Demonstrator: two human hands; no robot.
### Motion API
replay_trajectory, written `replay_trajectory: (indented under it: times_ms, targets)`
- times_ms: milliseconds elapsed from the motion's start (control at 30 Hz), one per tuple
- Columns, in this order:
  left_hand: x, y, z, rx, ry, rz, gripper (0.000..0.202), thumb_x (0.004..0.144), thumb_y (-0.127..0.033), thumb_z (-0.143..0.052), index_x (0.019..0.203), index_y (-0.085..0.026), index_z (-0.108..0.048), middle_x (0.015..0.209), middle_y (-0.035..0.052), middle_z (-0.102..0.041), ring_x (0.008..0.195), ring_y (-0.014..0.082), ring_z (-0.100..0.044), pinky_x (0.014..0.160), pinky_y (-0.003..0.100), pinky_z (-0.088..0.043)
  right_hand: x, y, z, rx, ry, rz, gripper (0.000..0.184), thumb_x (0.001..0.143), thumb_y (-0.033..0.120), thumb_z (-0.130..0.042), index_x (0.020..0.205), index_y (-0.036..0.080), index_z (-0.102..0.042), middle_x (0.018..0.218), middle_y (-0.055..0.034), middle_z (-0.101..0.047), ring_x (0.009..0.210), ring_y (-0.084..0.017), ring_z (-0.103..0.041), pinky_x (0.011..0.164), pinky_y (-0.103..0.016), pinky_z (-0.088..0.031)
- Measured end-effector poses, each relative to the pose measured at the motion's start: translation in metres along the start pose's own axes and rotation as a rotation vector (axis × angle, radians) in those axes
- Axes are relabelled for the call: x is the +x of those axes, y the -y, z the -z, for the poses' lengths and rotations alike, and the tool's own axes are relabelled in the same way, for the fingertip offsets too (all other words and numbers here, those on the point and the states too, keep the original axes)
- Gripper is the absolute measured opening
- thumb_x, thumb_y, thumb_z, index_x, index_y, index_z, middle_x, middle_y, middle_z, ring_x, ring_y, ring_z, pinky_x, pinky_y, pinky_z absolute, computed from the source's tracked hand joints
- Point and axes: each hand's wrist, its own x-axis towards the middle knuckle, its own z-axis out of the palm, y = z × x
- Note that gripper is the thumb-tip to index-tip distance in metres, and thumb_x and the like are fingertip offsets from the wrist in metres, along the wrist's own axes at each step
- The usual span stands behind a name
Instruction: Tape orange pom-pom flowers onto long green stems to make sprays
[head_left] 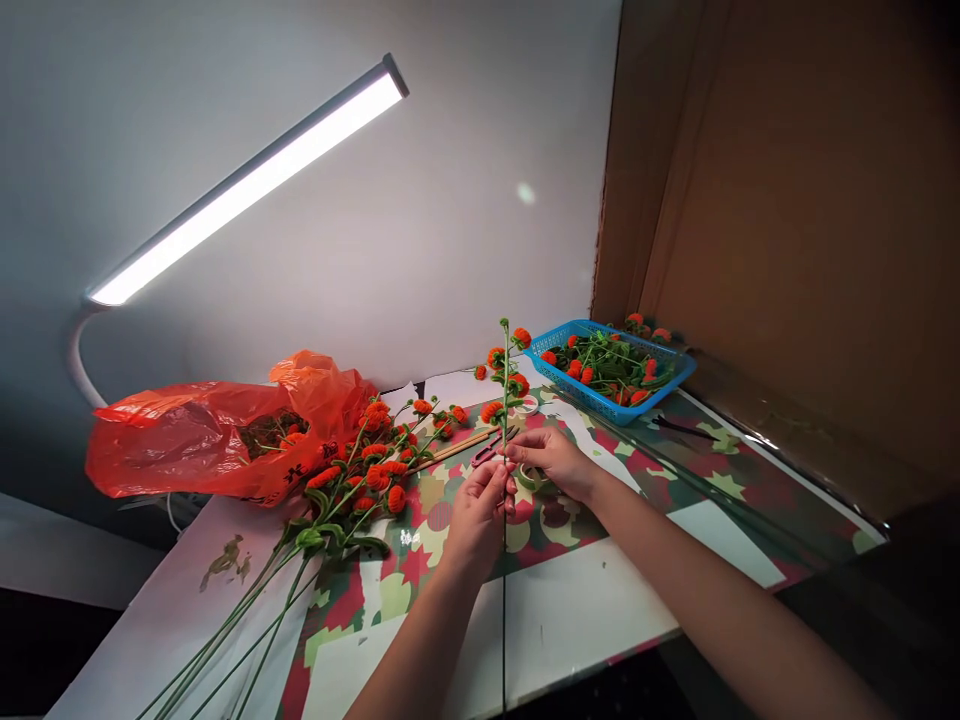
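Observation:
An artificial flower stem (505,385) with small orange blooms stands upright between my hands over the table. My left hand (481,505) is closed round its thin lower wire, fingertips pinching it. Just above, my right hand (553,460) pinches the same stem at the foot of its green wrapped part. Whether a strip of tape lies between my right fingers I cannot tell. Close behind the hands lie pink-handled scissors (486,454), partly hidden, and a roll of tape (534,478). Finished-looking orange flower stems (367,490) lie in a bunch to the left.
A blue basket (660,397) of orange flowers and green leaves stands at the back right. An orange plastic bag (180,430) lies at the left under a lit lamp (255,190). Thin sticks (456,449) and a dark tool (684,429) lie on the patterned table (420,520).

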Motion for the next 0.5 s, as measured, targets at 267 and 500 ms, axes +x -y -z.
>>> replay_trajectory:
  times_ms: [267, 500]
  targets:
    - [0.0012, 0.0089, 0.0008, 0.032, -0.034, -0.086, 0.028, 0.064, -0.036, -0.075, 0.072, -0.015, -0.059, 0.056, -0.0054, -0.053, 0.041, 0.0013, -0.041, 0.040, 0.012, -0.034, 0.0004, -0.0029, 0.0028, 0.004, 0.025, -0.072, 0.032, 0.057, 0.041, -0.078, 0.073, 0.015, -0.071, 0.067, -0.0025, -0.067, 0.061, -0.011, -0.056, 0.055, -0.022, -0.037]
    - [-0.0003, 0.0080, 0.0062, 0.213, 0.024, -0.076, 0.025, 0.071, -0.038, -0.069, 0.076, -0.015, -0.062, 0.061, -0.0029, -0.056, 0.046, 0.0050, -0.048, 0.045, 0.017, -0.039, -0.0029, 0.0037, 0.0010, -0.013, 0.044, -0.003, 0.030, 0.056, 0.041, -0.078, 0.064, 0.014, -0.067, 0.058, 0.0009, -0.061, 0.054, -0.009, -0.052, 0.051, -0.022, -0.037]
